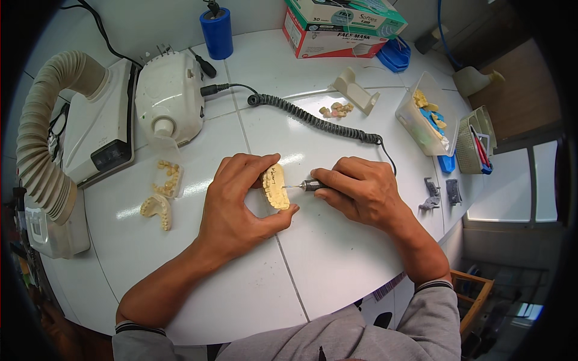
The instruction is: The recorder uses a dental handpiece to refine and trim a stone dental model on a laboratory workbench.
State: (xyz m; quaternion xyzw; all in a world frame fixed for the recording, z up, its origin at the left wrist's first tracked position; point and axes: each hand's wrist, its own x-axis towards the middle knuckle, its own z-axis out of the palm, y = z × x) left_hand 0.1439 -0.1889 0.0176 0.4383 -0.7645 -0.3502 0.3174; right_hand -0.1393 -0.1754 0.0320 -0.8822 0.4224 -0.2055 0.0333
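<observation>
Between the thumb and fingers of my left hand [236, 201] is a pale yellow dental cast [275, 186], held upright above the table with handwriting on its face. My right hand [362, 189] grips a dark rotary handpiece [312, 185], its thin metal bur pointing left. The bur's tip meets, or nearly meets, the cast's right side; contact is too fine to tell. A black coiled cord [313, 117] runs from behind my right hand to the white control unit [170, 99]. Another yellow cast [158, 210] lies left of my left hand, beside a clear tray [179, 185] of tooth-coloured pieces.
At far left, a ribbed suction hose [36, 129] arches from a white box [99, 132]. Behind are a blue cylinder [217, 36] and mask boxes [340, 42]. To the right stand a clear tub [424, 129] of plaster pieces, a basket [475, 141] and grey pieces [453, 191].
</observation>
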